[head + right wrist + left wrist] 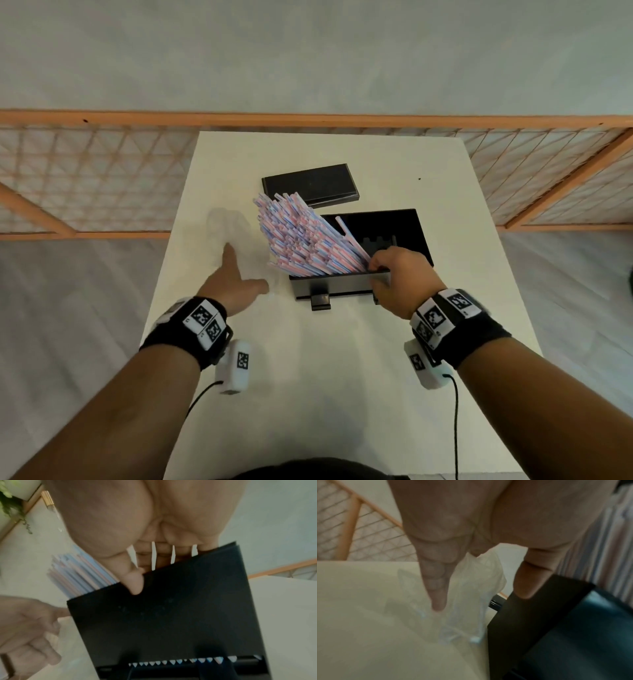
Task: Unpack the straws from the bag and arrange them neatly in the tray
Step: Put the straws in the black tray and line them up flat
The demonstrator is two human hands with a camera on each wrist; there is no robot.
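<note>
Straws (301,236) are out of the bag (236,236) and stand as a slanted, fanned bundle in the black tray (342,286), tips leaning over its left edge. The emptied clear bag lies on the worktop (308,377) left of the tray. Left hand (233,284) is spread flat, holding nothing, over the bag. Right hand (400,277) grips the tray's near wall, thumb outside, fingers inside. Judged step: unpacking done, arranging pending. Next move calls for laying the bundle level inside the tray.

both forearms are bare. each wrist wears a black band (186,337) with white square-coded tags. a white camera pod (236,368) with a black cable hangs beneath each.
</note>
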